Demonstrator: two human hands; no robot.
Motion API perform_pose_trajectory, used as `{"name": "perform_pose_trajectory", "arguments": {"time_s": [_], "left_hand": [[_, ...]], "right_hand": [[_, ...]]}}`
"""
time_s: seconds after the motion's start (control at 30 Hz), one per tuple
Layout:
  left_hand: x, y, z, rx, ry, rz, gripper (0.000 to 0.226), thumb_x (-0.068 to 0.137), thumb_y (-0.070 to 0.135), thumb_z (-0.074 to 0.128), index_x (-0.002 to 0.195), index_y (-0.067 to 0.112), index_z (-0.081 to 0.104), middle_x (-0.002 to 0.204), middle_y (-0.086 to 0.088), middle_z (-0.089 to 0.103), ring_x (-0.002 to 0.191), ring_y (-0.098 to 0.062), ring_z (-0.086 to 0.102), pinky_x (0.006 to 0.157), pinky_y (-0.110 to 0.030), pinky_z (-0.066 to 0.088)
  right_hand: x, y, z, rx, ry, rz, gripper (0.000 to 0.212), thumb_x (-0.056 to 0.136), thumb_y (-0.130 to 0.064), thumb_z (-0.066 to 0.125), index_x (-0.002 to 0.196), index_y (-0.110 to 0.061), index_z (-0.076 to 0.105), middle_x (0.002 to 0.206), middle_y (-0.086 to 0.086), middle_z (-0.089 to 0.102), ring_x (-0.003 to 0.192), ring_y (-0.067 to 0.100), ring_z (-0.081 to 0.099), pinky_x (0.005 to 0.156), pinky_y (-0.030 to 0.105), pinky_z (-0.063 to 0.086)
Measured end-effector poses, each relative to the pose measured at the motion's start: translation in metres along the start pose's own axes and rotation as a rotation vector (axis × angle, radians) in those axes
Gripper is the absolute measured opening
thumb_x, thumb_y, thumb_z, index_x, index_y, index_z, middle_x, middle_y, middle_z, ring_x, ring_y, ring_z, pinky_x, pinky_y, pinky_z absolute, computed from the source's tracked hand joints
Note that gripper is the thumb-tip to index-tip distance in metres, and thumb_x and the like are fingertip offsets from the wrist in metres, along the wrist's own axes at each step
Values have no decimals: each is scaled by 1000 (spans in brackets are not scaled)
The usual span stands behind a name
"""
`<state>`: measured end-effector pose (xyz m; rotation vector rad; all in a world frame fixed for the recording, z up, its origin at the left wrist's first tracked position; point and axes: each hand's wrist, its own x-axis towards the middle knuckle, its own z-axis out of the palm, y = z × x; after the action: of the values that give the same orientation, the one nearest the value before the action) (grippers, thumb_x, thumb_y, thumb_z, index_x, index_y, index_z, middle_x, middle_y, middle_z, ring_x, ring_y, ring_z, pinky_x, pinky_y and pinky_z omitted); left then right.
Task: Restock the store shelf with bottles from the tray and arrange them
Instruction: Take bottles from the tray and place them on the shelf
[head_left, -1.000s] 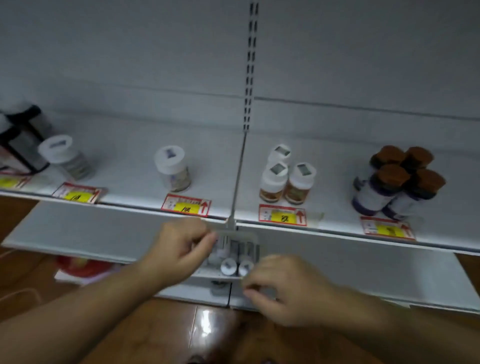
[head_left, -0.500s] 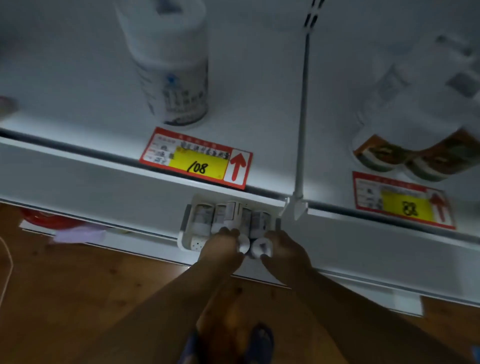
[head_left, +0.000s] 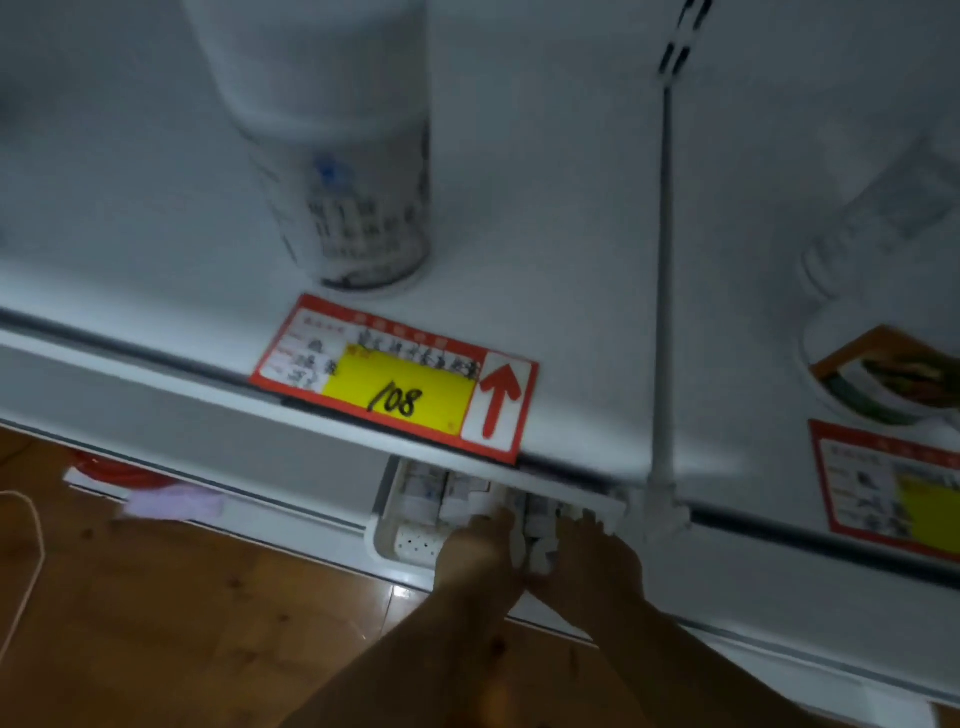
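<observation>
Reaching low, both hands are down in the white tray (head_left: 387, 538) on the bottom shelf, where small white bottles (head_left: 428, 491) lie packed. The left hand (head_left: 480, 558) and right hand (head_left: 592, 564) curl over bottles, though a firm grip I cannot tell. The upper shelf (head_left: 571, 260) looks sparse; most restocking seems ahead.

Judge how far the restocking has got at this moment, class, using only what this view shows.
Done: little that shows; one white bottle stands above the 108 price tag. In hand: the left hand and right hand reach into the white tray on the lower shelf, at its small bottles; whether either has a grip is unclear. Left: lifting the bottles out and arranging them.
</observation>
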<state>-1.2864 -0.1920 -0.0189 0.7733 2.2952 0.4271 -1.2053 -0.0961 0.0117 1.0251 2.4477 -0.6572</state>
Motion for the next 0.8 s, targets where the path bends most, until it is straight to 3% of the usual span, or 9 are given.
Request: {"name": "perform_pose_trajectory", "arguments": {"time_s": [0.1, 0.17, 0.3, 0.4, 0.5, 0.57, 0.67, 0.8], "left_hand": [[-26, -2, -35, 115, 64, 232, 47, 78, 37, 60, 124, 31, 51, 119, 0, 63, 105, -19, 61, 85, -26, 51], [-50, 1, -69, 106, 21, 310, 50, 74, 42, 62, 123, 31, 54, 116, 1, 66, 103, -16, 62, 85, -26, 51], [-120, 19, -147, 96, -45, 334, 43, 71, 48, 66, 109, 29, 57, 103, 3, 69, 91, -15, 63, 76, -27, 53], [-170, 41, -212, 122, -80, 361, 40, 71, 35, 72, 105, 22, 57, 100, -1, 68, 89, -18, 64, 76, -26, 52], [-217, 72, -282, 48, -90, 396, 38, 73, 10, 69, 110, 8, 60, 99, -5, 66, 75, -2, 59, 66, -11, 45], [-241, 93, -327, 16, -87, 365, 45, 73, 12, 68, 116, 10, 58, 99, 1, 63, 75, 1, 58, 64, -6, 43], [-267, 117, -377, -34, -137, 321, 53, 67, 19, 62, 120, 19, 56, 97, 8, 62, 81, -15, 59, 70, -26, 50], [-280, 135, -405, -53, -124, 363, 49, 77, 4, 66, 119, 25, 56, 117, -3, 61, 101, -26, 64, 84, -40, 55]], "right_hand": [[-24, 2, -13, 26, 95, -46, 39, 76, -45, 62, 111, -29, 60, 112, -6, 64, 111, 16, 57, 90, 23, 44], [-50, 2, -28, 95, 184, -83, 44, 70, -46, 63, 112, -33, 60, 112, -7, 62, 110, 12, 56, 90, 18, 42], [-111, -9, -77, 170, 82, -342, 45, 64, -48, 65, 108, -38, 60, 107, -14, 61, 102, 9, 57, 75, 8, 36], [-160, -34, -130, 246, 19, -516, 50, 60, -49, 62, 108, -42, 50, 104, -16, 58, 94, 4, 57, 69, 4, 37], [-205, -62, -191, 461, 72, -655, 46, 58, -40, 66, 99, -40, 46, 96, -14, 62, 82, -1, 59, 71, 19, 50], [-219, -80, -234, 595, 94, -717, 36, 62, -29, 69, 93, -33, 52, 90, -11, 64, 75, 0, 58, 70, 20, 49], [-232, -100, -285, 856, 23, -784, 27, 74, 1, 67, 85, -22, 59, 86, -1, 66, 74, 6, 59, 66, 15, 48], [-237, -111, -318, 1049, -14, -785, 22, 83, 3, 56, 82, -17, 65, 82, -2, 65, 77, 13, 59, 65, 24, 50]]}}
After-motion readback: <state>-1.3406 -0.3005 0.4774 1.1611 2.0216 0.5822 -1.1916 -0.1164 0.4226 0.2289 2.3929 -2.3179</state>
